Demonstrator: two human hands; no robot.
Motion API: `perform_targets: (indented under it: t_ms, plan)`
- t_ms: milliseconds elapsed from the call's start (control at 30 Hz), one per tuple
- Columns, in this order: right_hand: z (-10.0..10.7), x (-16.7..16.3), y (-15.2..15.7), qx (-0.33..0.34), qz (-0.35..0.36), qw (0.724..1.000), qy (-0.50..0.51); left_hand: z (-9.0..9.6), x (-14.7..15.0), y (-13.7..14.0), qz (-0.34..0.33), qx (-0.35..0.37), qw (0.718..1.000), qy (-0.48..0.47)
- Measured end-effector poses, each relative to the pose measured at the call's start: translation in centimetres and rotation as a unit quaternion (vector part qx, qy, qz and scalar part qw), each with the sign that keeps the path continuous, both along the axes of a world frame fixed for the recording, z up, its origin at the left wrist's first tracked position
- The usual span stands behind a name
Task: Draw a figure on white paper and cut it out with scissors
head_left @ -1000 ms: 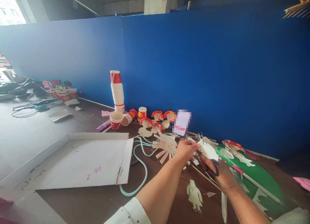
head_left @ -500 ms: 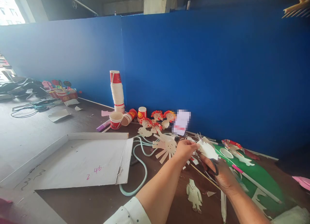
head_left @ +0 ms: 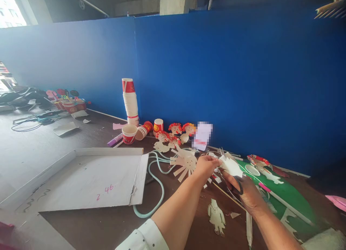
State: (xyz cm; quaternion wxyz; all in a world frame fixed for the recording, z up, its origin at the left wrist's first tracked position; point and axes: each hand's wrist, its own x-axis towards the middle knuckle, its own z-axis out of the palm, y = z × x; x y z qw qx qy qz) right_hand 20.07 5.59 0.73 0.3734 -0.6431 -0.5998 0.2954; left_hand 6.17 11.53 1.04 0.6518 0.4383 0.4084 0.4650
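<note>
Between finger and thumb, my left hand (head_left: 207,167) pinches the left edge of a white piece of paper (head_left: 231,166). My right hand (head_left: 243,190) is closed round the dark handle of a pair of scissors (head_left: 238,185); the blade tips rise past the paper's upper edge, and the paper hides most of the blades. Left of my left hand lies a paper face with fringed strips (head_left: 186,162). Below my hands a cut-out paper figure body (head_left: 216,217) rests on the table, with small white scraps around it.
A shallow white cardboard tray (head_left: 108,181) lies at left, beside a pale looped cord (head_left: 163,192). By the blue partition (head_left: 229,69) stand stacked paper cups (head_left: 131,104) and several red-fringed paper figures (head_left: 175,129). A green mat (head_left: 294,192) lies at right.
Both hands keep the same hold on the paper and scissors. The view has shifted very slightly; nothing else has visibly moved.
</note>
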Motion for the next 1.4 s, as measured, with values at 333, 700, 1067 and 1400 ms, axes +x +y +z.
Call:
perform_targets:
  t_ms: [333, 700, 1067, 1400]
  plan:
    - [0.9, -0.4, -0.4, 0.002, 0.012, 1.000, -0.008, 0.1, -0.2, 0.1, -0.011, -0.001, 1.000, 0.002]
    - [0.7, -0.7, -0.4, 0.008, 0.001, 1.000, -0.006, 0.7, -0.4, -0.4, -0.014, -0.008, 1.000, 0.016]
    - [1.1, -0.7, -0.4, 0.010, 0.012, 0.999, -0.028, 0.6, -0.3, -0.3, -0.016, -0.007, 1.000, 0.022]
    - [0.5, -0.5, -0.3, 0.028, 0.012, 1.000, -0.002, 0.0, 0.0, -0.2, -0.018, -0.020, 0.997, -0.079]
